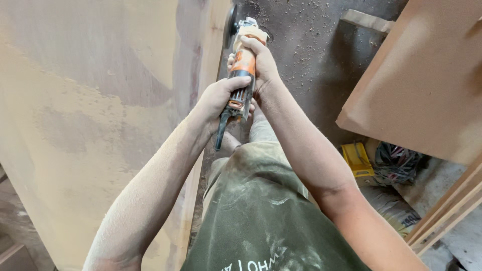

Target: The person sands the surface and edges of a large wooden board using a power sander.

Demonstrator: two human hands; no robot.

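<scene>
Both hands grip orange-and-black handheld angle grinder (242, 70): left hand (218, 98) closed round rear handle, right hand (261, 62) wrapped round body. Black disc at right edge of tall tan wooden panel (90, 125).

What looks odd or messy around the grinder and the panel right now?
Sawdust and chips are strewn across the floor, and dust coats both forearms. The panel has uneven darker patches. Both hands, left and right, grip the orange grinder squarely; nothing looks broken.
</scene>
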